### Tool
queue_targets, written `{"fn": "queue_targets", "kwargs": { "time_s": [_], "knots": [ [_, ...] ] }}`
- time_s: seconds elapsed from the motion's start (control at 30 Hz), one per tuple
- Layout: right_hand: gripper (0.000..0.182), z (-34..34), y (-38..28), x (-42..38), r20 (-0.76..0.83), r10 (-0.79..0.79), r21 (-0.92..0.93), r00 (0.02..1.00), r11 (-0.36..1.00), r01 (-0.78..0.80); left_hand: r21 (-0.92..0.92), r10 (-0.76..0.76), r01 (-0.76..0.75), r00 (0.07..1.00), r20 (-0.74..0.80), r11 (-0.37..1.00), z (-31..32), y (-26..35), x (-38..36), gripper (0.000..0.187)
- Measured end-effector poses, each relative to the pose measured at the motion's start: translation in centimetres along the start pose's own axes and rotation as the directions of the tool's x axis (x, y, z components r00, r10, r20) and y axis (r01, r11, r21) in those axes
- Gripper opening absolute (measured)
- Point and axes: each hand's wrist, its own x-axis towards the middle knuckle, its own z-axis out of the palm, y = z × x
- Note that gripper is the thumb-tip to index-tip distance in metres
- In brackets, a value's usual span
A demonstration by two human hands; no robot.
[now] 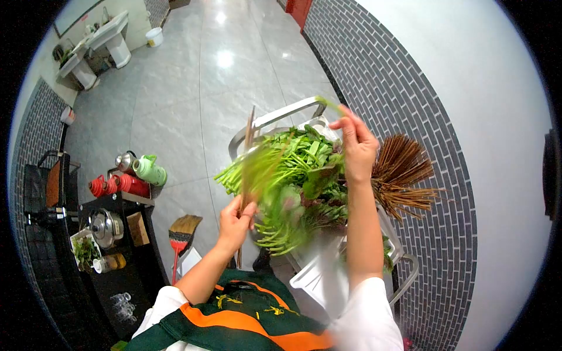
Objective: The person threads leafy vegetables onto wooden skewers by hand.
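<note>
My left hand [235, 223] is closed around a long, thin brownish strip [248, 152] that stands upright and is blurred by motion. Loose green stems blur beside it. My right hand [356, 140] is raised at the far side, its thumb and fingers pinching a thin green stem [329, 104]. Between and below the hands lies a heap of leafy greens [310, 149], with cut pale stems to the left. Some leaves [319, 213] are dark purple. The heap lies on a white cart with metal handles [287, 112], whose surface is mostly hidden.
A twig broom [404, 172] leans by the brick-patterned wall at right. A white plastic tray [313, 284] sits close to my body. At left, a black table [120, 219] carries a kettle and jars, near red and green thermos flasks [150, 169]. A red-handled brush [182, 234] stands nearby.
</note>
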Motion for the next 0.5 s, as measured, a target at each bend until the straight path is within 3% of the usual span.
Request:
{"fn": "queue_targets", "kwargs": {
  "time_s": [0.07,0.1,0.17,0.27,0.5],
  "knots": [
    [0.024,0.8,0.9,-1.1,0.088,0.227,0.062,0.970,0.971,-0.233,-0.007,0.008,-0.008,0.999,0.037,1.000,0.4,1.0,-0.3,0.021],
    [0.023,0.9,1.4,-1.7,0.152,0.342,0.177,0.927,0.914,-0.366,-0.012,0.005,-0.005,0.999,0.044,1.000,0.6,1.3,-0.4,0.020],
    [0.022,1.6,2.5,-2.7,0.213,0.375,0.427,0.902,0.795,-0.431,-0.014,0.003,-0.003,0.999,0.045,1.000,0.8,1.3,-0.4,0.019],
    [0.023,1.7,2.7,-3.1,0.254,0.422,0.549,0.870,0.678,-0.489,-0.001,0.023,-0.023,0.998,0.064,1.000,1.0,0.8,-0.3,0.015],
    [0.020,1.4,2.6,-3.9,0.296,0.499,0.544,0.815,0.613,-0.573,0.033,0.036,-0.037,0.999,0.023,0.999,1.2,0.4,-0.3,0.010]
  ]
}}
